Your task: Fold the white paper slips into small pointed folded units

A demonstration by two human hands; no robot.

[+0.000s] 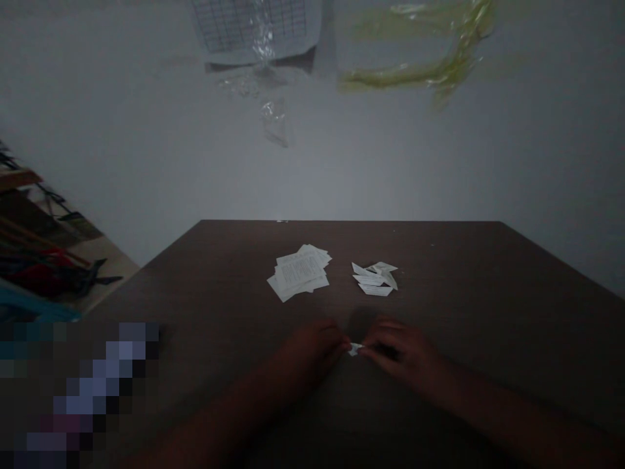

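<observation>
A small folded piece of paper point(355, 350) is pinched between my two hands, low over the near middle of the table. My left hand point(317, 348) grips its left end with thumb and fingertips. On the other end, the thumb and forefinger of my right hand point(398, 345) are closed, and much of the paper is hidden by the fingers. Beyond my left hand lies a loose pile of printed paper sheets point(300, 270). Several folded paper strips point(375, 279) with slanted ends lie in a small heap beyond my right hand.
The brown table point(219, 260) meets a pale wall point(390, 163) at its far edge. A gridded sheet point(254, 29) and yellow tape point(400, 77) are stuck on the wall. A pixelated patch point(92, 391) covers the left near side. Blurred clutter point(43, 260) stands on the floor at far left.
</observation>
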